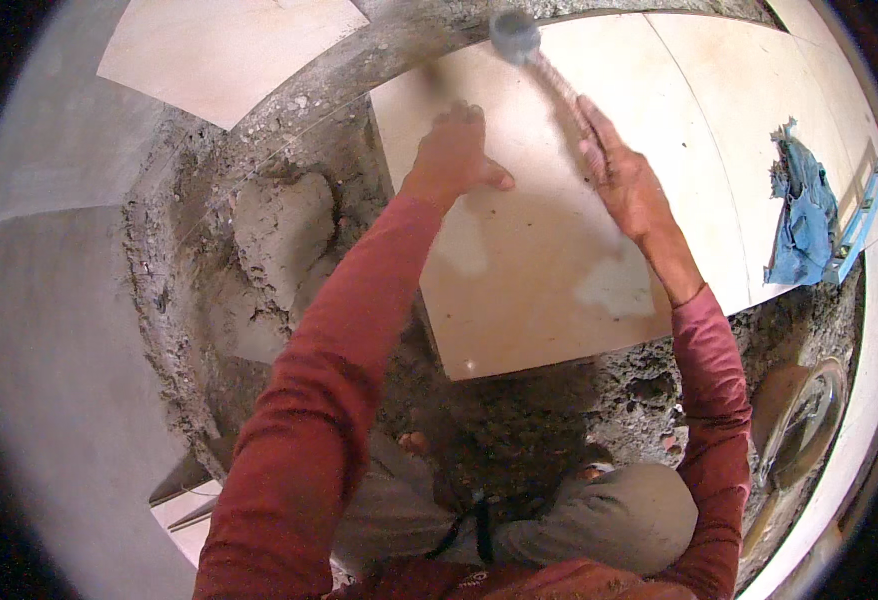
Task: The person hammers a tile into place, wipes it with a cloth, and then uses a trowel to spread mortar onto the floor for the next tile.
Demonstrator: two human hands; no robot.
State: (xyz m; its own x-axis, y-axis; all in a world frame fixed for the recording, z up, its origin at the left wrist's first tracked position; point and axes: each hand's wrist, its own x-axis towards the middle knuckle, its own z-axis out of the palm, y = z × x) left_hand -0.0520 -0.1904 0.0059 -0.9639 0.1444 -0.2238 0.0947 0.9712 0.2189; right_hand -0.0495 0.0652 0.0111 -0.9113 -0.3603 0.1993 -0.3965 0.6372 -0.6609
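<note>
A large beige floor tile (pixel 534 285) lies in front of me, its near edge above rough, dark mortar. My right hand (pixel 621 185) is closed around the handle of a mallet (pixel 515 38) with a grey, rounded head, blurred by motion. The head is above the far part of the tile. Over the tile's left part is my left hand (pixel 456 155), thumb out and fingers apart, holding nothing. Whether its fingers touch the surface I cannot tell.
Lumpy wet mortar (pixel 284 230) lies left of the tile. A loose tile (pixel 224 50) is at the far left. On the right are a torn blue cloth (pixel 804 220), a blue spirit level (pixel 867 215) and a round container (pixel 804 420). A grey wall (pixel 49 290) borders the left.
</note>
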